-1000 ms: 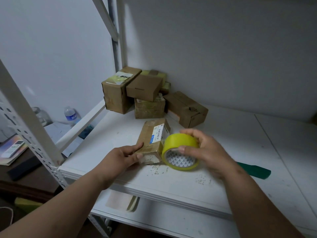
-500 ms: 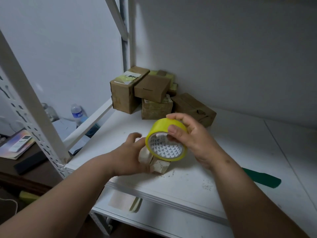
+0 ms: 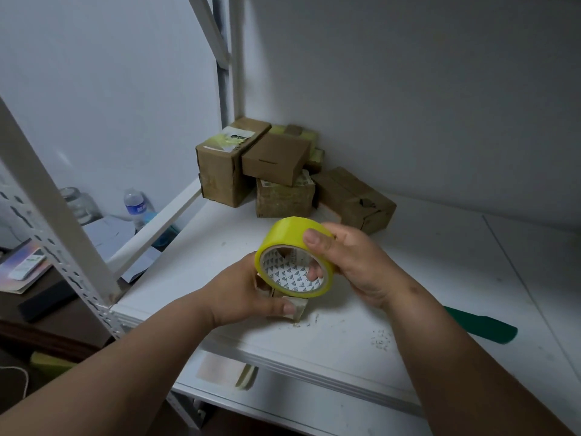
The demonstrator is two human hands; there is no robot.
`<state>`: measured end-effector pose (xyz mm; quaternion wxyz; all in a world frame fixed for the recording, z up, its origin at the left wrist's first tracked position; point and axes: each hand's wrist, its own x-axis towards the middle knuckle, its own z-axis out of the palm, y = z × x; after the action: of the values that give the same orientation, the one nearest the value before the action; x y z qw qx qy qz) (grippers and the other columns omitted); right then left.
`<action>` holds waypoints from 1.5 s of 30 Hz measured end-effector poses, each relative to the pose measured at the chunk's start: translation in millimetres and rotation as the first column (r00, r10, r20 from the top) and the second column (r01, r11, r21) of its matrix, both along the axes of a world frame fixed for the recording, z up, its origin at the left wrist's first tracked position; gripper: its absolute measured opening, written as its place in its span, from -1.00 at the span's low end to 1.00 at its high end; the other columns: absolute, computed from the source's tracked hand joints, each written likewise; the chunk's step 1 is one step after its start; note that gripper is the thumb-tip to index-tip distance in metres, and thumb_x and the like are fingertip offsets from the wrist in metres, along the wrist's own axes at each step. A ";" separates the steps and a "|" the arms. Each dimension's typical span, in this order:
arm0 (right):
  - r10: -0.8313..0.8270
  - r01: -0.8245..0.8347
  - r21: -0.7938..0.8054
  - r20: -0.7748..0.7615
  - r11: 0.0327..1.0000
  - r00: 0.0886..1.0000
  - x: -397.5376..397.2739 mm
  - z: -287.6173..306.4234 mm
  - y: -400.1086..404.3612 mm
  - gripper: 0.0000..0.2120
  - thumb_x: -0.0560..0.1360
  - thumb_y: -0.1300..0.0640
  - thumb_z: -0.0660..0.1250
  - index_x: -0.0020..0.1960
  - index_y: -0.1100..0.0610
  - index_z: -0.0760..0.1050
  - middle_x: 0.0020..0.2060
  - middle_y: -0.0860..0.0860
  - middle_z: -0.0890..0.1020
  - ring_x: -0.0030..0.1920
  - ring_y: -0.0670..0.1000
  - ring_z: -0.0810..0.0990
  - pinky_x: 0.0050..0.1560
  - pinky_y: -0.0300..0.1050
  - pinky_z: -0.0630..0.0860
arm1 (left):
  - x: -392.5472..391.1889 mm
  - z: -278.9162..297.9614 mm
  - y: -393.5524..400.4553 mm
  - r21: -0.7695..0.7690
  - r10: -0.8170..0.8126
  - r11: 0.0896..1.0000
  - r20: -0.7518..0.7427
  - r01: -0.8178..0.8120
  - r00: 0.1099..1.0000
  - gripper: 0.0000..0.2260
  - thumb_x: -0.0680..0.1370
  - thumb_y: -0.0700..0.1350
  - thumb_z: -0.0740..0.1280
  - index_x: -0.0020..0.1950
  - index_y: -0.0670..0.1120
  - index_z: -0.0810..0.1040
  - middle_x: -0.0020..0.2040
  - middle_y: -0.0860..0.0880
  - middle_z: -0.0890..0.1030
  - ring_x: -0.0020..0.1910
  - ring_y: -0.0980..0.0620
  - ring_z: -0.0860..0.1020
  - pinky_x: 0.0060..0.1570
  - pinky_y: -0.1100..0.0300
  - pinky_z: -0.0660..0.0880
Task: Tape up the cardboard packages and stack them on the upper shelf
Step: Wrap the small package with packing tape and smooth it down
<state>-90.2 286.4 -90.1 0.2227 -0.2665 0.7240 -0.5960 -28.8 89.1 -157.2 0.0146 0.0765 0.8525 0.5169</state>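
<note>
My right hand (image 3: 352,262) grips a yellow tape roll (image 3: 294,254), thumb on its outer band and fingers through its core. The roll hangs just above a small cardboard package (image 3: 290,309) that stands on the white shelf (image 3: 424,278). My left hand (image 3: 242,291) holds that package from the left, thumb along its lower front. Most of the package is hidden by the roll and my hands. Several other cardboard packages (image 3: 276,171) are piled in the shelf's back left corner.
A green flat tool (image 3: 484,325) lies on the shelf to the right. A perforated white upright (image 3: 53,225) rises at the front left. Below left, a desk holds a water bottle (image 3: 135,204), a jar and papers. A lower shelf (image 3: 283,401) shows underneath.
The package went from lying flat to held on end under the roll. My right hand lifted the tape roll up and left over it. The view shifted a little.
</note>
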 end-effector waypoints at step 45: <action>-0.055 0.064 -0.049 0.162 0.997 0.985 -11.5 -28.3 0.3 -0.47 0.34 -0.21 0.37 0.00 0.24 0.55 -0.38 0.05 0.64 -0.28 0.01 0.62 -0.06 -0.13 0.53 | 9.6 8.7 10.9 -0.043 0.202 0.979 0.107 -0.199 0.973 -0.44 0.46 -0.42 0.27 -0.04 0.32 0.49 -0.10 0.29 0.59 -0.05 0.26 0.54 -0.08 0.54 0.39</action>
<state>-101.7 286.8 -118.3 0.2549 -0.2020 0.6949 -0.6413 -19.2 100.0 -148.5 0.0108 -0.0389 0.8620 0.5052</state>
